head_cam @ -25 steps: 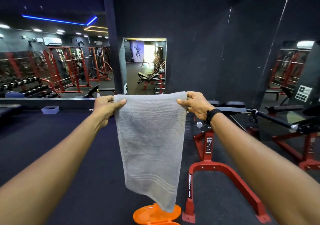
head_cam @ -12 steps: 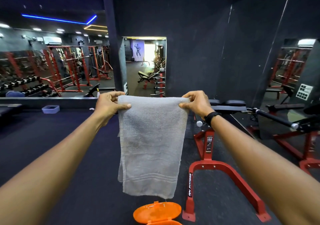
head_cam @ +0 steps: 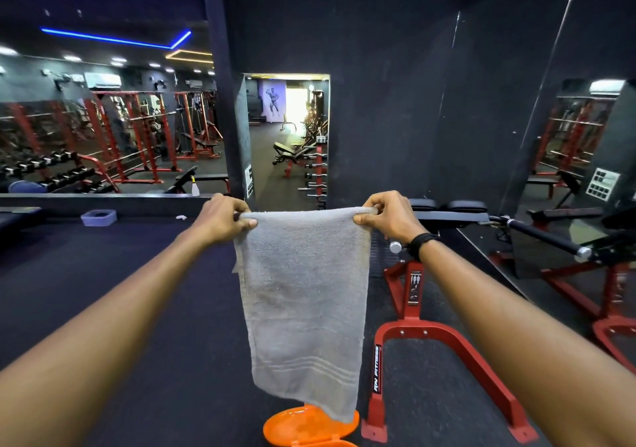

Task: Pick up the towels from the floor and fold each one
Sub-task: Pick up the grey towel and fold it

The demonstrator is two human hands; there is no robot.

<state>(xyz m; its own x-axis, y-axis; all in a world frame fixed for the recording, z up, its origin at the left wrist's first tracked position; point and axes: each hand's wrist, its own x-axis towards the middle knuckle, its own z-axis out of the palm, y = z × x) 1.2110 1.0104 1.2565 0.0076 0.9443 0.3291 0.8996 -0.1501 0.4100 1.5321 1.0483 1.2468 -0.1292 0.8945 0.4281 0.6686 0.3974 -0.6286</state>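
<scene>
Head view: grey towel [head_cam: 303, 295] hangs doubled, striped hem low; left hand [head_cam: 223, 221], right hand [head_cam: 389, 217] pinch top corners.

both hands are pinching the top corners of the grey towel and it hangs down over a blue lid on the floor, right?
Not quite: the lid is orange, not blue, as the head view shows. The rest holds: the left hand and right hand pinch the top corners of the grey towel, which hangs over it.
</scene>
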